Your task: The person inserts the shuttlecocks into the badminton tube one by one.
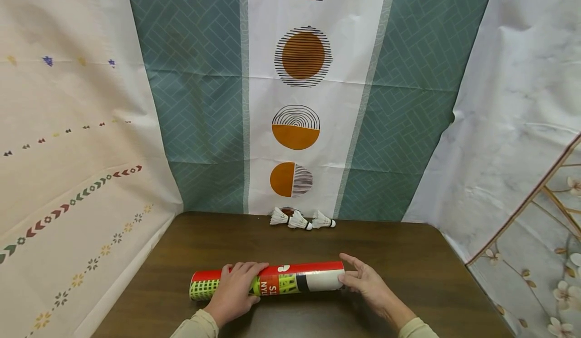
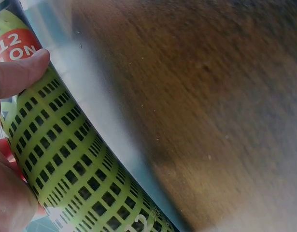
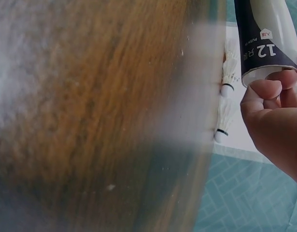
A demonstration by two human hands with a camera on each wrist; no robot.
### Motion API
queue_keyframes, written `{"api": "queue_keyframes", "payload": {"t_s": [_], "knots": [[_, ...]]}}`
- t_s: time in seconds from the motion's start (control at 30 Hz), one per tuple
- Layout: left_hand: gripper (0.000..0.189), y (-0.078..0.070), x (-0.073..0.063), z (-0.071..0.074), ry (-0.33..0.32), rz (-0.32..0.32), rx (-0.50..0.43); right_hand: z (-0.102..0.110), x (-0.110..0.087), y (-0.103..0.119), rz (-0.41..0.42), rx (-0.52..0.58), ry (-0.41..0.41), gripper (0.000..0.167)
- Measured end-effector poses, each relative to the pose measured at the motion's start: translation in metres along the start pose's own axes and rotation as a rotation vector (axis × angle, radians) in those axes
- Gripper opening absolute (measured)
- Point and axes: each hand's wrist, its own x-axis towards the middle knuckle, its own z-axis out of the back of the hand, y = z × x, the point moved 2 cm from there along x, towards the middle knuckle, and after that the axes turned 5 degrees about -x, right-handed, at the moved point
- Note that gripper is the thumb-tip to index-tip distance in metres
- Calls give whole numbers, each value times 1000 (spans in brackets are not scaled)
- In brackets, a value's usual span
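Observation:
A long cylindrical shuttlecock tube (image 1: 313, 277), printed red, lime green, white and black, lies across me just above the table. My left hand (image 1: 236, 287) grips it left of the middle, fingers over the top and thumb on the near side. The left wrist view shows that thumb (image 2: 27, 72) against the tube's green grid print (image 2: 85, 164). At the right end is my right hand (image 1: 365, 282), one finger stretched past the rim. In the right wrist view, its bent fingers (image 3: 266, 89) are at the tube's mouth (image 3: 257, 75); what they hold, if anything, is hidden.
Three white shuttlecocks (image 1: 299, 220) lie in a row at the table's back edge, before a green and white patterned curtain (image 1: 199, 126). The dark wooden table (image 1: 386, 247) has cloth hangings on its left (image 1: 91, 176) and right (image 1: 513, 176).

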Motion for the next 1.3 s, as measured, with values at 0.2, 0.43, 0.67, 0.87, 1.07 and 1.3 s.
{"api": "queue_keyframes", "payload": {"t_s": [0.2,0.43,0.67,0.87,1.07,1.3], "knots": [[85,4,-1,-1,3,-1,1,15,4,0,-11,-114,-79,77],[85,8,-2,0,6,10,7,51,28,11,-2,-372,-261,66],[84,8,-1,1,5,-20,20,51,69,23,9,-479,-248,60],[83,6,-3,0,14,-47,33,33,102,28,48,-599,-186,59],[82,8,-6,1,18,-52,31,8,130,40,140,-761,-174,53],[81,6,-7,1,24,-50,20,-7,148,40,42,-1115,-253,58]]}}
